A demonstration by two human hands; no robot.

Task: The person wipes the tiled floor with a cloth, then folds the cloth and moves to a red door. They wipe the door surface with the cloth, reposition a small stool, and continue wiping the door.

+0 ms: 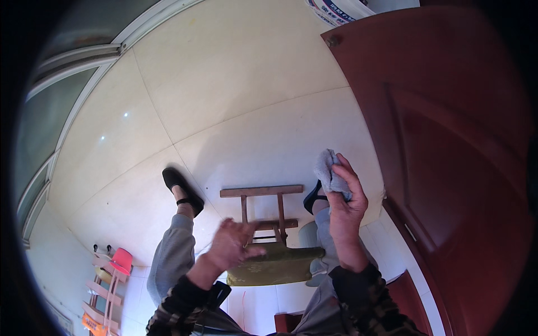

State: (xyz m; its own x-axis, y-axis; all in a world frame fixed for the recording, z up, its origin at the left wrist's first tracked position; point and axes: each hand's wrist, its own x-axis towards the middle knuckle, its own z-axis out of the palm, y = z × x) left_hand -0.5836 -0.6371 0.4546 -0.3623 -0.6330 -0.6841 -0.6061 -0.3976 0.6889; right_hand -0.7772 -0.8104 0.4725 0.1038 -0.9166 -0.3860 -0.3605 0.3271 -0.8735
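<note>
In my right hand (346, 206) is a bunched light grey cloth (330, 172), pinched between thumb and fingers above my right shoe (312, 199). My left hand (231, 245), slightly blurred, has its fingers spread and holds nothing; it hovers over the left part of a small folding stool, and whether it touches the stool I cannot tell. The stool has a green patterned fabric seat (277, 266) and a brown wooden frame (262, 191) and stands between my legs. My left shoe (183, 191), black, rests on the pale tiled floor (252, 126).
A dark red wooden door (420, 126) with a knob takes up the right side. At the top is a white bucket (336, 12) bearing writing. Glazed sliding panels (63, 101) curve along the left. A wooden rack (111, 290) with a red item (122, 261) stands lower left.
</note>
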